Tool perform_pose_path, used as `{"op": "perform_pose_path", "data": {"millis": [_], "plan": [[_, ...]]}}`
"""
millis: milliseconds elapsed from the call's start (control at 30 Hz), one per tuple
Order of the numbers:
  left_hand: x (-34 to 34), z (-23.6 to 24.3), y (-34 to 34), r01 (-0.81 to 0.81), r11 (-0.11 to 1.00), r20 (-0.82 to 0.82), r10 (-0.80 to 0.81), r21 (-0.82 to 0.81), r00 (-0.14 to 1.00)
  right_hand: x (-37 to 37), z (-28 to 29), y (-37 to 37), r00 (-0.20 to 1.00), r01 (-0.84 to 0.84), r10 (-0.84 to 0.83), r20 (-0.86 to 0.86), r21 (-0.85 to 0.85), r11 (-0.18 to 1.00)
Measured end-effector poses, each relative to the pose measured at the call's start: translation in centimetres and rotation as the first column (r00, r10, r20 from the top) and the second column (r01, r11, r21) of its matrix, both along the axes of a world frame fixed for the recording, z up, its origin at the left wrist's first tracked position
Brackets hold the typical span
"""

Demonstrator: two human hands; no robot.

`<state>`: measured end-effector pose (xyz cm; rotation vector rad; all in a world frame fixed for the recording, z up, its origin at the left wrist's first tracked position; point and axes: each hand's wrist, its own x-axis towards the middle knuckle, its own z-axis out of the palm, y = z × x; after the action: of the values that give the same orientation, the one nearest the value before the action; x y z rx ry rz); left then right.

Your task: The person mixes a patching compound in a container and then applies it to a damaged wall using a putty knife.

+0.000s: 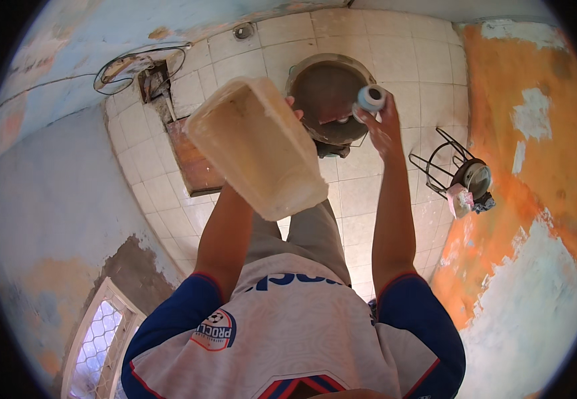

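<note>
Two grasps: left hand [298, 114] curls fingers at the tub's [225, 143] right edge, likely supporting its bulk; right hand [383, 126] encircles the bottle [364, 101].

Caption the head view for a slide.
Left hand holds a pale rectangular tub, right hand a small round container, with a wide basin beyond.

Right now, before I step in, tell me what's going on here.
A person is handling two things at once. The left hand grips a pale tub, its open side facing the camera. The right hand holds up a small bottle, its mouth open. Beyond them, a bucket of murky liquid sits over the tiled floor, and a stool is off to the right.
</note>
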<state>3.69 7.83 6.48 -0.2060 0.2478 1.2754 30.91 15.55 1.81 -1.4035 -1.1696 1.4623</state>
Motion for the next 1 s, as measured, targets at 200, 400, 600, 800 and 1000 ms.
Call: {"op": "perform_pose_path", "data": {"millis": [200,400,600,800,1000], "plan": [[-1.1,2.0,-2.8,-0.034,0.994,-0.072,0.027,-0.101,0.997,-5.5,-7.8,3.1,0.897,-0.21,0.194,0.397,-0.003,0.978],[-2.5,1.1,-5.2,0.03,0.994,-0.094,-0.04,-0.109,0.995,-7.7,-12.0,6.6,0.529,-0.421,0.514,0.675,-0.317,0.85],[-3.7,0.7,-7.0,-0.031,0.988,-0.116,0.014,-0.151,0.993,-7.1,-14.0,7.0,0.113,-0.403,0.68,0.724,-0.592,0.698],[-5.5,0.3,-7.4,-0.003,0.999,-0.034,0.001,-0.046,0.999,-6.8,-16.1,6.1,0.208,-0.348,0.726,0.656,-0.644,0.682],[-5.5,2.4,-9.5,-0.137,0.935,-0.161,0.088,-0.327,0.983,-5.5,-18.0,7.7,0.233,-0.33,0.864,0.447,-0.799,0.502]]}}
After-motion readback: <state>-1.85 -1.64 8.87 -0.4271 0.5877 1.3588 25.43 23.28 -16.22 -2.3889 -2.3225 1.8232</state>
